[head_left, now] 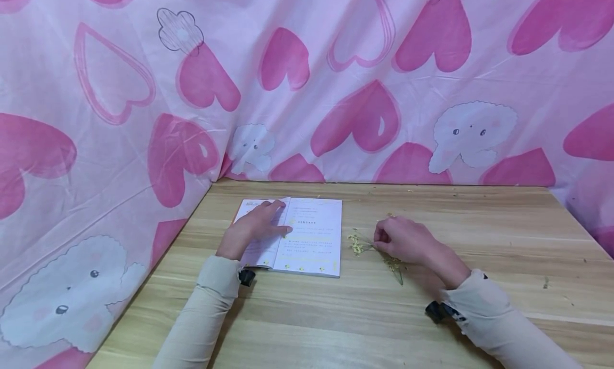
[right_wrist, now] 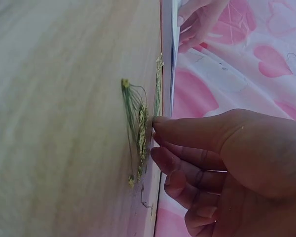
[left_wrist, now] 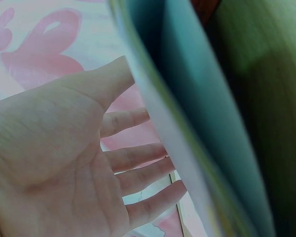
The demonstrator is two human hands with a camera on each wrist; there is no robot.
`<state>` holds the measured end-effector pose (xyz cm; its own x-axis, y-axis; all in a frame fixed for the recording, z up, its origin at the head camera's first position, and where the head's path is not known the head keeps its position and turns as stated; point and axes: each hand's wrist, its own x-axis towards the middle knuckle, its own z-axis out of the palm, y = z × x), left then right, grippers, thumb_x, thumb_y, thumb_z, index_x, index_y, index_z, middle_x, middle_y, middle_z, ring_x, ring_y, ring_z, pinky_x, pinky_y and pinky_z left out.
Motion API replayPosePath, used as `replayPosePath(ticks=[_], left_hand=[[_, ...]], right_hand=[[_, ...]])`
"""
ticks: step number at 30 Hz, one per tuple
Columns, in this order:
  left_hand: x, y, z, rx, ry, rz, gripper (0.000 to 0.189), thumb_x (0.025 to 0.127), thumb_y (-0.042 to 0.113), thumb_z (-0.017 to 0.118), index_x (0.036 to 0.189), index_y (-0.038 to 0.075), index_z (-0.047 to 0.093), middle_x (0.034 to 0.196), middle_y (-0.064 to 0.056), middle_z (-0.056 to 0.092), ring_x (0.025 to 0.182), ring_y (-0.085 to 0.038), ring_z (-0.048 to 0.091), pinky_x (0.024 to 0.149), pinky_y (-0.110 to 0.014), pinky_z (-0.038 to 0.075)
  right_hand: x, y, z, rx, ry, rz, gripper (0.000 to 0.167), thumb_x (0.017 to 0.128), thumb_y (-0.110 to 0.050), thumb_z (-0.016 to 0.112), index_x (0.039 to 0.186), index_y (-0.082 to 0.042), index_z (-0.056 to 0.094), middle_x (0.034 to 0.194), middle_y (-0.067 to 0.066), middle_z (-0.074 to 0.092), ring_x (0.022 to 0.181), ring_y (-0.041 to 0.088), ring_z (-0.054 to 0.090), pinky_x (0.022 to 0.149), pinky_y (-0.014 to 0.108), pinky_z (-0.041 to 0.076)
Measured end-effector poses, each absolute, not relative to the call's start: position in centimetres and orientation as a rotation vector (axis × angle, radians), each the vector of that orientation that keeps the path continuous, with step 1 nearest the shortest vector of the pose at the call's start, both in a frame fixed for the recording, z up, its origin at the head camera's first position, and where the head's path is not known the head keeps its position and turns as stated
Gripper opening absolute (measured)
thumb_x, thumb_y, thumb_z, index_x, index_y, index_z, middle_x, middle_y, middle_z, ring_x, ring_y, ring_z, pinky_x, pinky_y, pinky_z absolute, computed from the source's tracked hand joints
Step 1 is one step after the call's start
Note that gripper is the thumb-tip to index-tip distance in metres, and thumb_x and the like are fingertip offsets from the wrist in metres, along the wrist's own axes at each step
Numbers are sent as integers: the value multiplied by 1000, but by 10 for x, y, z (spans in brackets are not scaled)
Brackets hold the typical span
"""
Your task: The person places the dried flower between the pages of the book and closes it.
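An open book (head_left: 314,254) with printed pages lies on the wooden table. My left hand (head_left: 256,222) rests on its left page, fingers spread and fairly straight; the left wrist view has the fingertips of this hand (left_wrist: 64,153) against the pages (left_wrist: 163,113). To the right of the book, my right hand (head_left: 405,238) pinches the thin stem of a small yellow flower sprig (head_left: 356,243) between thumb and fingers. The flower head points toward the book. More yellow sprigs (right_wrist: 142,133) with green stems lie on the table beneath that hand, partly hidden by it in the head view.
Pink cloth (head_left: 288,118) printed with hearts hangs along the table's back and left edges. Small plant crumbs (head_left: 546,282) are scattered over the right side and back of the wooden table (head_left: 336,326). A dark device (head_left: 434,311) sits at the right wrist.
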<state>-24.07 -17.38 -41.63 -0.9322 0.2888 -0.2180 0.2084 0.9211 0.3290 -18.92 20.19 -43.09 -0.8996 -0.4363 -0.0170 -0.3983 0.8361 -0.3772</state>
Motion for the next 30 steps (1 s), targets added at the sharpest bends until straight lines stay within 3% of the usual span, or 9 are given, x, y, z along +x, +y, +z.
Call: replayPosePath(ticks=[9,30], left_hand=[[-241,-174,-416,370,2811,451,78,102,47,74,164,15,42,168,-25,42,153,-42,46,125,-60,39],[-239,-177,-414,403,2815,487,76,101,47,74,163,15,44,164,-24,45,150,-42,48,123,-60,41]], right_hand=[[-189,200,-432,-648,2896,-581,11,101,-18,75,90,-19,75,79,-8,66,74,10,59,68,33,51],[-191,206,-434,-667,2913,-617,9,107,-19,66,99,-17,69,91,-5,66,83,11,59,73,34,52]])
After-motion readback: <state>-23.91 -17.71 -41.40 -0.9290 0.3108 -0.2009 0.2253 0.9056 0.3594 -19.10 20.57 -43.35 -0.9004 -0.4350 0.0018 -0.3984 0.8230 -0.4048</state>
